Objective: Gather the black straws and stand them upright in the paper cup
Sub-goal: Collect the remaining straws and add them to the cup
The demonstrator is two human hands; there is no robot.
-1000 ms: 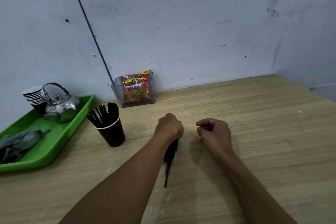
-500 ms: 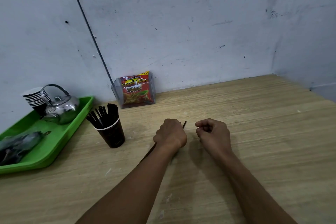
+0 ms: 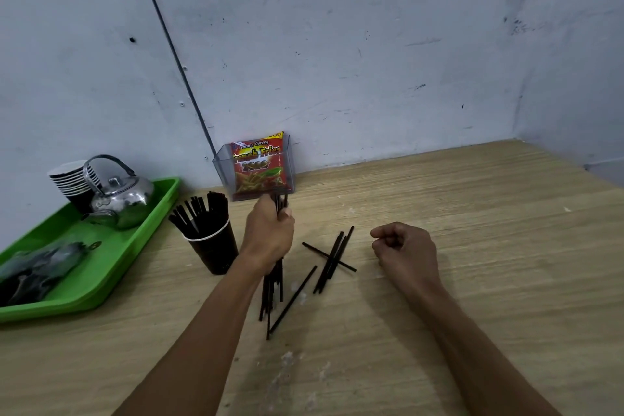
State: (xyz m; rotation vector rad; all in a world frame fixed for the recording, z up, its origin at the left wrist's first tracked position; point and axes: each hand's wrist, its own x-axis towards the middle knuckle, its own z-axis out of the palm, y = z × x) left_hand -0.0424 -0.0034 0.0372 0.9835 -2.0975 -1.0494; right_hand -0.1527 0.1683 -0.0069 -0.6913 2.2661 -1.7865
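Bundle of black straws (image 3: 271, 290) lifted off table (image 3: 472, 246), gripped in left hand (image 3: 269, 237). Right hand (image 3: 403, 252) fisted, empty. Loose straws (image 3: 332, 257) exposed at 3 o'clock; paper cup (image 3: 213, 248) at 9 o'clock.

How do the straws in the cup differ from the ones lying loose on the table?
The straws in the paper cup stand upright, fanned together; the loose straws lie flat on the table, crossing each other. The cup's rim bunches its straws; nothing holds the loose ones. Both sets are thin and black.
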